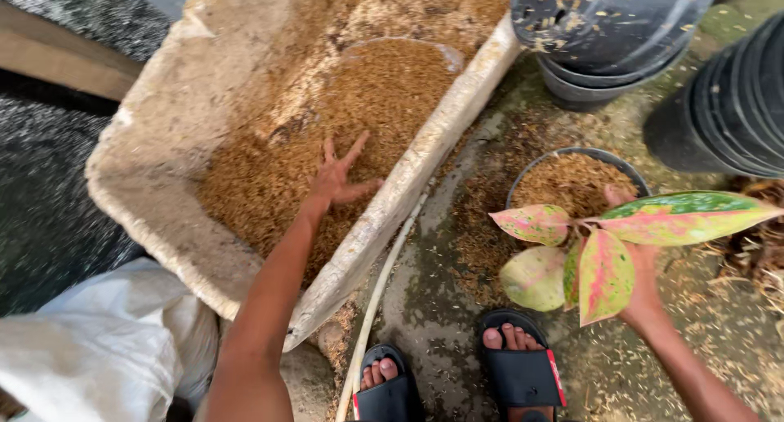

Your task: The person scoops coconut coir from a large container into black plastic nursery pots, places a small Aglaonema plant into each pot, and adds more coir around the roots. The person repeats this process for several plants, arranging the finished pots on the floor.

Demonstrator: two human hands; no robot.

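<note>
Head view: left hand [339,177] lies open, fingers spread, on the husks [327,136] in the trough [163,104] – gripping nothing. Right hand [641,287] is closed on a plant [600,246] with pink-green leaves, held just over the husk-filled pot [572,181] – black pots [604,30] stacked beyond

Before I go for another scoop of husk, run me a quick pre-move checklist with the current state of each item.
1. Left hand free to scoop: ok, fingers spread, empty, over the husk in the trough.
2. Husk supply: ok, a deep pile is in reach.
3. Plant secured: ok, right hand holds it over the pot.
4. Pot upright and part filled: ok.
5. Roots seated in the pot: cannot tell, leaves hide them.
6. Footing: not ok, a hose and spilled husk lie by the feet.
</note>
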